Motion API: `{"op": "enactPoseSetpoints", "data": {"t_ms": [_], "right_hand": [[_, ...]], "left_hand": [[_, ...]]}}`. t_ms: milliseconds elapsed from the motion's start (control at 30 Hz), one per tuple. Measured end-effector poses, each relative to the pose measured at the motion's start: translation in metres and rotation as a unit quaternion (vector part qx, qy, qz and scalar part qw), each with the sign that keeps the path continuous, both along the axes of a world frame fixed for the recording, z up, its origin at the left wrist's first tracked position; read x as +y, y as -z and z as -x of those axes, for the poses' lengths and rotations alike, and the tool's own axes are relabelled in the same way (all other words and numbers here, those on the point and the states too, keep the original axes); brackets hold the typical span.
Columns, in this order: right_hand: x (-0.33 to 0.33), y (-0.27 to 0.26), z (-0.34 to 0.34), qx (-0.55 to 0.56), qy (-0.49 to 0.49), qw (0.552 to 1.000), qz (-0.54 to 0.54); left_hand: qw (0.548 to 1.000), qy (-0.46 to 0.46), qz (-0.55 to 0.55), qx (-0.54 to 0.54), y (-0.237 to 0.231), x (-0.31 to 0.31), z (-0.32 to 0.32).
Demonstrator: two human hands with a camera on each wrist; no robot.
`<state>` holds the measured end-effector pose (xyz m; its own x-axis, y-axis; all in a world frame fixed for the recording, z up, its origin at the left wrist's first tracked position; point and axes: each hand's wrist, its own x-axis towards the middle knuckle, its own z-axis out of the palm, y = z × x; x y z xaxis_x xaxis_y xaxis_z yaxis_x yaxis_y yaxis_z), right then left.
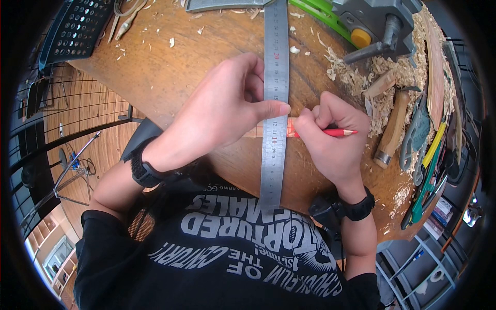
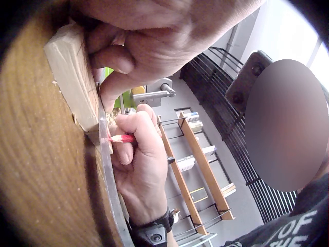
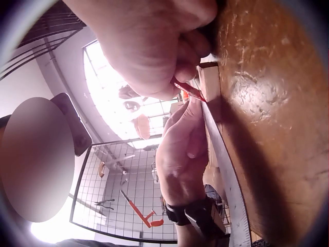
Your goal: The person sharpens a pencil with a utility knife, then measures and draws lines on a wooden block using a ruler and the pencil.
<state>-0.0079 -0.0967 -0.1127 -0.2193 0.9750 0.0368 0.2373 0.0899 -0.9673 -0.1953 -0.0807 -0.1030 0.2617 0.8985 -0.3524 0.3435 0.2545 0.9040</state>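
Note:
A long metal ruler (image 1: 274, 77) lies across a small wooden block (image 1: 253, 132), seen from the side in the left wrist view (image 2: 74, 77). My left hand (image 1: 222, 106) presses the ruler with the thumb, its other fingers bent at the block's far side. My right hand (image 1: 336, 134) pinches a red pencil (image 1: 338, 132); in the left wrist view the pencil's tip (image 2: 111, 138) meets the ruler's edge. Red marks show on the wood beside the ruler. In the right wrist view the pencil (image 3: 190, 91) slants down to the block (image 3: 209, 82).
A grey vise (image 1: 380, 26) stands at the back right among wood shavings (image 1: 356, 77). At the right lie a wooden-handled tool (image 1: 393, 129) and several other hand tools. A perforated dark bin (image 1: 77, 28) sits at the back left. The table's front edge is close to the body.

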Motion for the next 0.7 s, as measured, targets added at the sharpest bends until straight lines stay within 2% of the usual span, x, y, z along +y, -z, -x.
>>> {"op": "enactPoseSetpoints", "data": {"t_ms": [100, 333, 400, 700], "right_hand": [[-0.0003, -0.0038, 0.005, 0.018, 0.033, 0.999, 0.007], [-0.0001, 0.0, 0.0015, -0.005, 0.014, 1.0, -0.005], [-0.0003, 0.0011, 0.0015, 0.028, 0.037, 0.999, 0.027], [-0.0004, 0.0022, 0.0054, 0.05, 0.068, 0.995, 0.046]], "left_hand": [[1.0, -0.003, -0.002, -0.006, 0.0008, -0.0001, -0.0003], [1.0, -0.001, 0.004, 0.005, -0.0005, 0.0002, -0.0007], [1.0, -0.002, 0.003, 0.002, -0.0007, -0.0003, -0.0008], [1.0, 0.0, 0.0, 0.001, -0.0007, -0.0003, 0.0]]}}
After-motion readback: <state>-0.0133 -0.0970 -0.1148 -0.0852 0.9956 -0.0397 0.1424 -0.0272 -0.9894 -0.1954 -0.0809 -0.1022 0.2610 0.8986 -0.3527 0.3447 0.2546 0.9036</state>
